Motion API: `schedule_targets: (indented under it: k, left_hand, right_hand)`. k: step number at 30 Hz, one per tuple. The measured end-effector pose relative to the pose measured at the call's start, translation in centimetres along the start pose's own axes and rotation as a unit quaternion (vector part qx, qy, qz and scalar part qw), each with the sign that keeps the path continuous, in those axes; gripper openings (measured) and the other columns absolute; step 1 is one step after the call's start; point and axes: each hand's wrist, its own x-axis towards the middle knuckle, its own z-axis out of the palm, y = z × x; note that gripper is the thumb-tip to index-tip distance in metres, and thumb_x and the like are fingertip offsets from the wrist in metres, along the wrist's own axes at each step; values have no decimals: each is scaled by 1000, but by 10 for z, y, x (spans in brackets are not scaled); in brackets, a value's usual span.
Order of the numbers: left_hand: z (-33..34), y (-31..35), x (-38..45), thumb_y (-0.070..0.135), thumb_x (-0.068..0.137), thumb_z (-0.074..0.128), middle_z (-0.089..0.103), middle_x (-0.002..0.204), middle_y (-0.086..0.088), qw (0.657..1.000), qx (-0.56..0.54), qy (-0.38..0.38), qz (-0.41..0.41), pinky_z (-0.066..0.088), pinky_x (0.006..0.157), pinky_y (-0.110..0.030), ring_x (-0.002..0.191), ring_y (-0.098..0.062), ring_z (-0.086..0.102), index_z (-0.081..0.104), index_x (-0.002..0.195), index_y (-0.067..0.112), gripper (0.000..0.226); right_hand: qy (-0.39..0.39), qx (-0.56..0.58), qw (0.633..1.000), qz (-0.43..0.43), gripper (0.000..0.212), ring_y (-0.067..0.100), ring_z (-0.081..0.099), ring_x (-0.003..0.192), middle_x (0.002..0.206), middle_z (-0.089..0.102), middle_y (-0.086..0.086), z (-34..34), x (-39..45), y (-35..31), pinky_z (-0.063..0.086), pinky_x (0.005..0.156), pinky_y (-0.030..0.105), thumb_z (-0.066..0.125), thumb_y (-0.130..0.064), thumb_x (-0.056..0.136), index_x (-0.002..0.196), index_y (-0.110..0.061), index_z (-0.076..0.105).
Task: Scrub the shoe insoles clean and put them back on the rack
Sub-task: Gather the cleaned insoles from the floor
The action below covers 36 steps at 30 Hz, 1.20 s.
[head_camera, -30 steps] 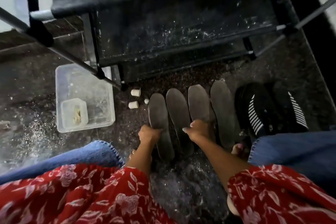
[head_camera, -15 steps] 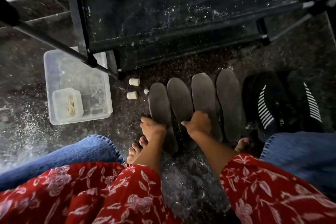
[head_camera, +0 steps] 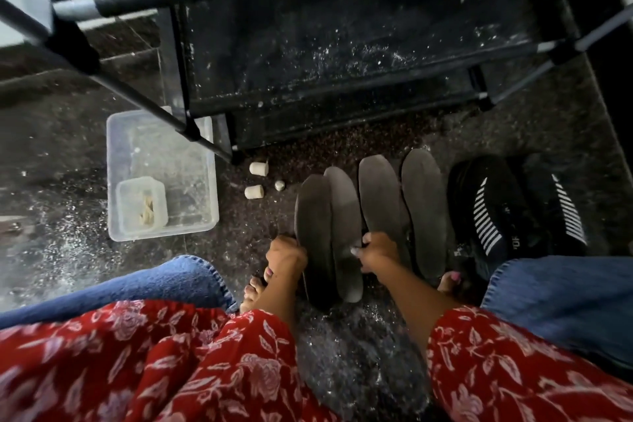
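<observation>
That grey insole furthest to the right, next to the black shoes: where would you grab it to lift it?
Probably at the heel end of the rightmost insole, reached from the person's side. It lies flat with its heel nearest the knees, and the black shoes crowd its right edge, so pinching the thin heel edge looks easiest.

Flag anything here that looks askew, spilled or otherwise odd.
White specks are scattered over the dark floor and the black rack, like spilled powder or suds. The leftmost insole, gripped by the left hand, overlaps its neighbour, which the right hand holds. Three small white caps lie loose by the rack's foot.
</observation>
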Motion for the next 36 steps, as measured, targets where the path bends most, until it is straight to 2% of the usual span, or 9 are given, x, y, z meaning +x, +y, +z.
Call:
schedule_targets:
  k: [5, 8, 11, 14, 18, 21, 24, 30, 36]
  left_hand:
    - [-24, -2, -34, 6, 83, 64, 65, 95, -8, 998, -45, -19, 31, 48, 75, -23, 97, -26, 64, 69, 96, 12, 15]
    - [-36, -5, -58, 2, 81, 64, 70, 96, -12, 992, -106, -33, 63, 56, 80, -36, 83, -27, 65, 65, 84, 17, 15]
    - [-54, -5, -88, 1, 83, 62, 66, 86, -6, 984, -130, -29, 114, 56, 69, -33, 79, -23, 62, 57, 79, 22, 22]
    - [-70, 0, -113, -4, 81, 62, 61, 77, -6, 965, -175, -28, 193, 51, 51, -24, 68, -19, 59, 56, 75, 19, 24]
    - [-101, 24, -154, -10, 88, 51, 51, 70, -8, 924, -286, -91, 238, 46, 39, -25, 55, -17, 49, 50, 81, 8, 19]
    - [-132, 44, -187, -9, 93, 45, 49, 73, -10, 893, -333, -132, 270, 51, 43, -28, 47, -15, 52, 48, 85, 7, 18]
    - [-162, 60, -208, -10, 91, 49, 54, 74, -12, 880, -331, -90, 328, 54, 42, -33, 47, -17, 59, 49, 87, 5, 15]
    - [-225, 117, -222, -5, 91, 52, 62, 79, -12, 865, -317, 1, 390, 59, 61, -44, 67, -24, 62, 59, 91, 6, 13]
    - [-265, 177, -204, -6, 92, 50, 60, 75, -8, 864, -326, 22, 382, 56, 47, -29, 61, -21, 60, 58, 84, 9, 19]
  right_hand:
    - [-35, 67, 997, -9, 25, 32, 64, 92, 114, 58, 19, -33, -25, 7, 56, 77, 37, 61, -6, 89, 114, -3, 59]
    - [-26, 123, 992, -24, 8, 35, 63, 97, 108, 53, 17, -57, -42, 9, 56, 81, 40, 57, 0, 90, 94, -7, 59]
    - [-45, 232, 971, -33, 23, 31, 58, 91, 100, 48, 16, -83, -60, 5, 57, 74, 36, 47, 6, 93, 76, -8, 54]
    - [-46, 220, 970, -89, 18, 21, 58, 80, 96, 51, 12, -110, -85, -5, 55, 53, 28, 48, 3, 93, 84, -9, 56]
    - [-34, 172, 965, -195, 18, 14, 53, 70, 79, 51, 4, -147, -126, -30, 51, 63, 32, 49, 2, 92, 85, -12, 56]
    - [-13, 128, 955, -268, 16, 16, 54, 72, 75, 54, 2, -177, -155, -53, 52, 68, 31, 48, -2, 93, 94, -11, 61]
    - [-3, 114, 944, -311, 16, 17, 55, 71, 73, 55, 6, -207, -180, -78, 53, 67, 31, 46, -3, 94, 93, -10, 60]
    - [3, 94, 920, -380, 23, 15, 61, 76, 80, 63, 4, -244, -210, -143, 52, 63, 28, 43, -1, 96, 88, -12, 62]
    - [20, 119, 905, -408, 18, 19, 62, 83, 96, 67, 15, -241, -196, -210, 55, 70, 37, 44, -1, 96, 98, 2, 62]
